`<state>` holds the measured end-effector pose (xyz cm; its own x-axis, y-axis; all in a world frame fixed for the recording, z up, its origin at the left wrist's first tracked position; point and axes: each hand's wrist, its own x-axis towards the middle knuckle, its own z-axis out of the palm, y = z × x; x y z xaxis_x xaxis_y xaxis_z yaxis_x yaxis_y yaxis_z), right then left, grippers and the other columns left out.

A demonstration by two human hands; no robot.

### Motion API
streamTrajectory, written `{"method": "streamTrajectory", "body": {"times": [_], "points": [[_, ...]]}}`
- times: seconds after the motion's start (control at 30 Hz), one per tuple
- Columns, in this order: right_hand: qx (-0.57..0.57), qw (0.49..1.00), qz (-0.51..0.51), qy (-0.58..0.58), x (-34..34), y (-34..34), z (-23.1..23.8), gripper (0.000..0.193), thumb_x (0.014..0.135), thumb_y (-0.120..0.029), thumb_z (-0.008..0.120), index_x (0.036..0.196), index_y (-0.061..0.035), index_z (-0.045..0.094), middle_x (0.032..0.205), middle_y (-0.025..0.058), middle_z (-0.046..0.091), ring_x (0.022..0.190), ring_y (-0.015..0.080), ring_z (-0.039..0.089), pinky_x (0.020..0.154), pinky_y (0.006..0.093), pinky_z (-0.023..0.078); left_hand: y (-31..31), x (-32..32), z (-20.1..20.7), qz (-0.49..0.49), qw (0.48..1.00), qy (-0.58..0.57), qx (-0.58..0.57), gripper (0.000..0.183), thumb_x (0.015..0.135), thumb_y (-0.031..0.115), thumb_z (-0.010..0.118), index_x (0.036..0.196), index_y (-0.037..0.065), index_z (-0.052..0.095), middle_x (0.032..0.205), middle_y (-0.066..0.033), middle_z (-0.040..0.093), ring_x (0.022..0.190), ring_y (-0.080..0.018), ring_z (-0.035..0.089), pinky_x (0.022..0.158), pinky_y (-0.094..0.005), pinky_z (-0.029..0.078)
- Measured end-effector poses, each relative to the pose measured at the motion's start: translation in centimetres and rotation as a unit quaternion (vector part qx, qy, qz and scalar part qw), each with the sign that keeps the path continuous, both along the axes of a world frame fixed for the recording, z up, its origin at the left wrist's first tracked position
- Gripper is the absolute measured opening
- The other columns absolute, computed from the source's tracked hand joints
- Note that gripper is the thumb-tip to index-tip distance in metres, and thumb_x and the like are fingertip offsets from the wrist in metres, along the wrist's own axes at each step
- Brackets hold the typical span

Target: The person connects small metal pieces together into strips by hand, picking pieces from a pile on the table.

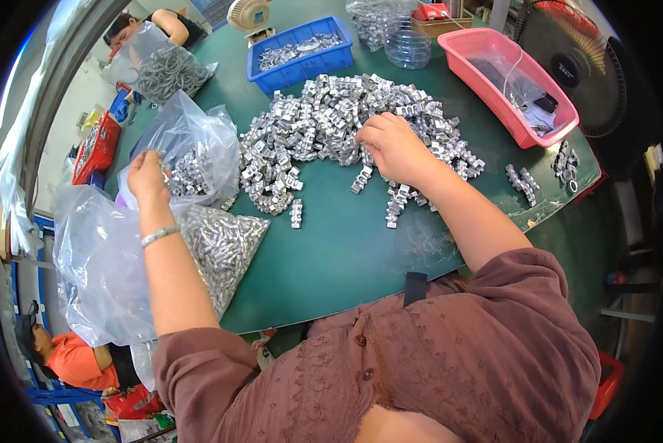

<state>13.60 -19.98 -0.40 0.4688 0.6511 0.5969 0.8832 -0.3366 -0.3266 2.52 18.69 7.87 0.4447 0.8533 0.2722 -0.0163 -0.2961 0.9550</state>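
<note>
A big heap of small silvery metal parts [324, 111] lies on the green table [324, 251], with a few short rows of them stacked at its near edge. My right hand [396, 148] reaches into the front of this heap with fingers curled and pinched; its fingertips hide what they hold, if anything. To the left, my left hand [148, 176] is closed at the side of a clear plastic bag [217, 136] with similar parts inside. What its fingers pinch is too small to tell. Below that hand, another clear bag holds many small metal pieces [224, 251].
Behind the heap stands a blue bin [302, 55] of metal parts. A pink basket [512, 88] sits at the back right, beside a black fan [571, 70]. A bag of grey rings [169, 70] is at the far left. Two other people are at the left.
</note>
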Motion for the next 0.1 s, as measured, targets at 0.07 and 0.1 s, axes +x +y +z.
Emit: {"method": "streamTrajectory", "body": {"times": [0.07,0.1], "points": [[-0.040,0.999,0.001,0.004,-0.2,-0.2,-0.1,0.015,0.071,-0.007,0.054,0.085,-0.0086,0.058,0.087,0.0056,0.051,0.089,0.0239,0.046,0.077,0.0370,0.035,3.2,0.3,-2.1,0.030,0.979,0.193,0.060,0.039,0.071,0.013,0.059,0.108,0.004,0.052,0.091,-0.0090,0.059,0.071,-0.0178,0.057,0.062,-0.0297,0.045],[-0.047,0.999,0.011,-0.003,-0.7,0.9,0.4,0.015,0.071,-0.007,0.054,0.085,-0.0086,0.058,0.087,0.0056,0.051,0.089,0.0239,0.046,0.077,0.0370,0.035,6.0,-0.8,-3.5,0.057,0.953,0.286,0.085,0.044,0.071,0.013,0.058,0.113,0.006,0.051,0.100,-0.0100,0.059,0.079,-0.0224,0.058,0.078,-0.0341,0.045]]}}
